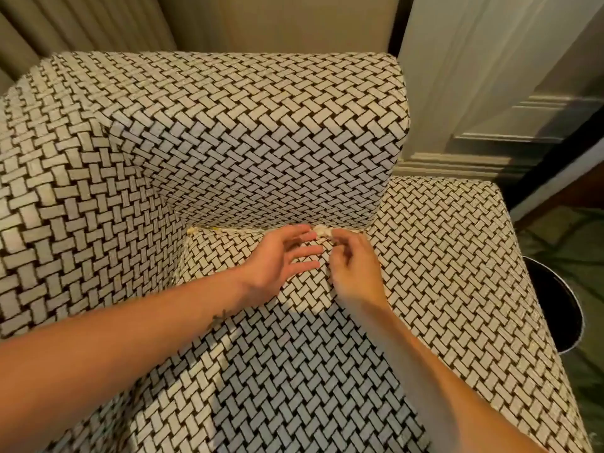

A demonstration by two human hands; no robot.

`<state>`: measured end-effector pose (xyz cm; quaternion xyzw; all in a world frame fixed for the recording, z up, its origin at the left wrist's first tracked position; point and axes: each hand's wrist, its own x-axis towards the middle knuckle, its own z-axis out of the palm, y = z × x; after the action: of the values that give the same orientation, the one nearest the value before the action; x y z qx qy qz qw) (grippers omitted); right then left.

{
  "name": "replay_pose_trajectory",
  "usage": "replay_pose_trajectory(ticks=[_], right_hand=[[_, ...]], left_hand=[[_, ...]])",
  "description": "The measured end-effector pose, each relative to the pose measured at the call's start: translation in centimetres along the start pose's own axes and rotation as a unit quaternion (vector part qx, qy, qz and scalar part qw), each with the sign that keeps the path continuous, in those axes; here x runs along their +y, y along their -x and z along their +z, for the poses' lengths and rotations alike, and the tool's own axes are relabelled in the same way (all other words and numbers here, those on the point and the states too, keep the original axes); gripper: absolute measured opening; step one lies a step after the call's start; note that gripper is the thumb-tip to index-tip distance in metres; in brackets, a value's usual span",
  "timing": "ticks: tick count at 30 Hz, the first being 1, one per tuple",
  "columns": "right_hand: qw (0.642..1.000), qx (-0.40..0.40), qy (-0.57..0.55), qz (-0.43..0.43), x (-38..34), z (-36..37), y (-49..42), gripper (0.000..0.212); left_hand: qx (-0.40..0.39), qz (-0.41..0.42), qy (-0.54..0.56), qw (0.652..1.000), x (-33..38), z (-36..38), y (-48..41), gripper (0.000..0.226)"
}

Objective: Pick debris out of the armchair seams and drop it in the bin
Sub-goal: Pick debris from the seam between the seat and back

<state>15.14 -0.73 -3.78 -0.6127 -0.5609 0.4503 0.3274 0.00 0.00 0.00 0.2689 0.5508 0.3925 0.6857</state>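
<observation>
Pinching pale debris point(322, 231) at rear seat seam: right hand point(354, 266) closed on it; left hand point(277, 261) open, empty. More debris left; bin point(555, 308) unfed.

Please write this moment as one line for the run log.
phase: picking | left hand: open, on seat by back seam | right hand: pinching pale debris at seam | bin: right of armchair

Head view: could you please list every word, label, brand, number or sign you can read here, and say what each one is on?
No readable text anywhere in this view.
Armchair: woven pattern only, no label or tag showing.
Bin: dark rim and inside, no marking visible.
Left forearm: a small dark mark, too small and blurred to read.
Debris in the seam, at the fingertips of the left hand and right hand: pale scraps, no print visible.
</observation>
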Motion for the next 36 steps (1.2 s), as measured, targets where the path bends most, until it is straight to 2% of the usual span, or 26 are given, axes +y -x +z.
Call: replay_pose_trajectory(ticks=[3,7,11,14,19,21,23,24,27,28,29,31,32,34,36], right_hand=[[0.987,0.033,0.136,-0.078,1.0,0.2,-0.7,0.044],[0.979,0.037,0.184,-0.081,0.8,0.9,-0.7,0.049],[0.965,0.071,0.243,-0.067,0.9,1.7,-1.2,0.055],[0.957,0.095,0.266,-0.061,1.0,2.4,-1.7,0.051],[0.932,0.138,0.328,-0.062,0.7,3.5,-3.0,0.041],[0.920,0.149,0.357,-0.063,0.7,3.8,-3.5,0.041],[0.917,0.153,0.364,-0.062,0.6,3.9,-3.8,0.038],[0.919,0.155,0.358,-0.062,0.6,3.9,-3.8,0.035],[0.927,0.163,0.329,-0.079,0.9,3.7,-3.8,0.032],[0.929,0.166,0.319,-0.086,1.0,3.7,-3.8,0.033],[0.933,0.167,0.305,-0.091,1.0,3.5,-3.8,0.033],[0.947,0.161,0.257,-0.103,1.3,3.2,-3.5,0.032],[0.956,0.152,0.225,-0.113,1.5,2.9,-3.2,0.031],[0.973,0.112,0.151,-0.137,1.9,2.1,-2.5,0.027],[0.979,0.054,0.118,-0.157,1.9,1.3,-1.3,0.027]], left_hand=[[0.022,-0.009,0.022,0.999,0.2,-0.2,0.5,0.038],[0.012,-0.031,-0.028,0.999,0.8,-1.0,1.5,0.039],[0.007,-0.012,-0.052,0.999,1.2,-0.7,0.4,0.037],[-0.005,0.000,-0.058,0.998,1.0,-0.3,-0.3,0.040],[-0.008,0.013,-0.057,0.998,0.9,-0.7,-0.9,0.029],[-0.004,0.027,-0.109,0.994,0.8,-0.9,-1.3,0.029],[-0.014,0.054,-0.250,0.967,0.7,-1.2,-1.3,0.030],[-0.023,0.078,-0.335,0.939,0.5,-1.5,-1.2,0.033],[-0.064,0.182,-0.559,0.806,0.0,-2.6,-1.3,0.047],[-0.078,0.205,-0.603,0.767,-0.2,-2.9,-1.3,0.051],[-0.086,0.218,-0.626,0.744,-0.3,-3.2,-1.3,0.053],[-0.082,0.225,-0.637,0.733,-0.4,-3.5,-1.4,0.055],[-0.074,0.224,-0.631,0.739,-0.4,-3.5,-1.5,0.056],[-0.058,0.223,-0.611,0.758,-0.3,-3.1,-1.4,0.060],[-0.050,0.232,-0.620,0.748,-0.3,-2.9,-1.5,0.066]])
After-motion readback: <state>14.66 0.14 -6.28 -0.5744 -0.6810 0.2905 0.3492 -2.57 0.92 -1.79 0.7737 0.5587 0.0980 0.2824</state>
